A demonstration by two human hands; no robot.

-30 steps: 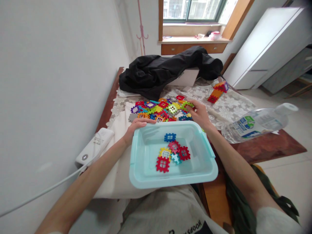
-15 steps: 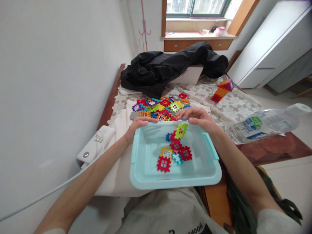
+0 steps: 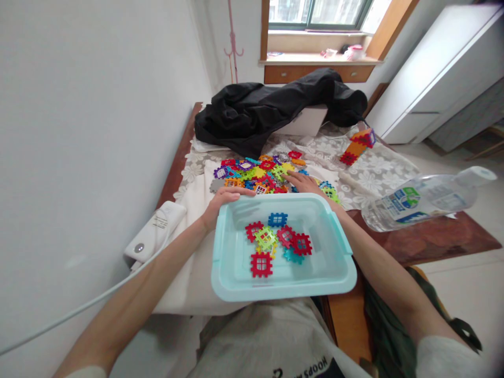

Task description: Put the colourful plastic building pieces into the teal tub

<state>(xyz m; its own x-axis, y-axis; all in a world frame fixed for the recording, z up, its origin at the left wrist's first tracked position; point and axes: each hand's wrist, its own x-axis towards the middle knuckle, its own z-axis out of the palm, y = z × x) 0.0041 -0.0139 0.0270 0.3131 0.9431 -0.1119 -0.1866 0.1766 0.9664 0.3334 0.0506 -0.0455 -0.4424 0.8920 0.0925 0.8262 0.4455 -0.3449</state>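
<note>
A light-blue plastic basin point(image 3: 283, 295) sits tilted at my lap, against the table edge. My left hand point(image 3: 222, 203) grips its far left corner, fingers laid along the rim. Inside lie several square interlocking window pieces: a blue piece point(image 3: 277, 219), a lime-green piece point(image 3: 266, 238), a red piece point(image 3: 261, 265), a teal piece point(image 3: 293, 256) and others. Beyond the far rim, my right hand point(image 3: 305, 184) reaches over a colourful pile of the same pieces point(image 3: 246, 173). Its fingers stretch out onto the pile's right side, nothing visible in them; the wrist is partly behind the basin.
An orange and red built shape point(image 3: 356, 147) stands on the lace tablecloth point(image 3: 318, 149). A large clear bottle point(image 3: 425, 199) lies to the right. Black cloth point(image 3: 275, 107) covers a white box behind the pile. A white power unit point(image 3: 157, 233) with a cable is at left.
The lime-green piece that was in mid-air now lies in the basin, where other pieces have shifted. My right hand has moved forward from above the rim to the pile. My left hand stays put.
</note>
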